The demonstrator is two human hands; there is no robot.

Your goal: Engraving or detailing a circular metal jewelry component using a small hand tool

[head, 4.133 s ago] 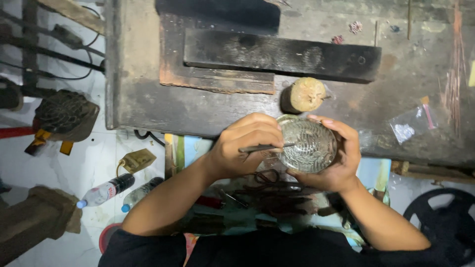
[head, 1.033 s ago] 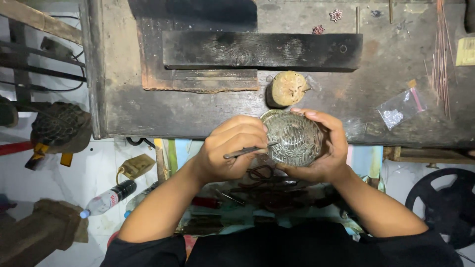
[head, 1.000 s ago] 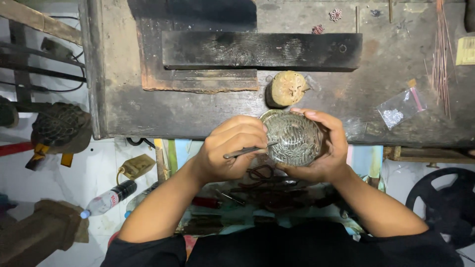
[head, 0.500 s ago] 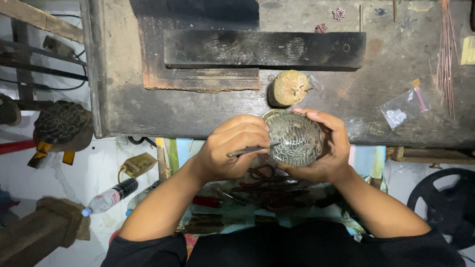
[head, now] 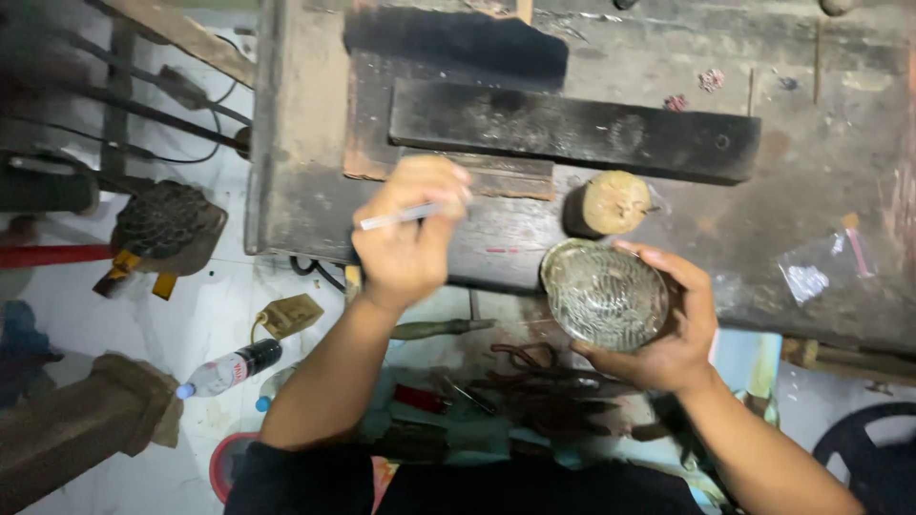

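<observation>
Silvery filigree bowl (head: 605, 296) sits cupped in the right hand (head: 668, 329), fingers curled round its rim, at the worktop (head: 315, 200) edge; beyond — the left hand (head: 410, 238) pinches a thin metal tool (head: 401, 217) — apart.

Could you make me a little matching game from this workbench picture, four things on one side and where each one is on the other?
Things:
1. round filigree metal dome
2. thin metal tool
3. plastic bottle
4. round wooden stump

Places:
A. lying on the pale floor
B. standing on the workbench, beside the black block
C. cupped in the right hand
D. pinched in the raised left hand

Pairs: 1-C, 2-D, 3-A, 4-B
</observation>
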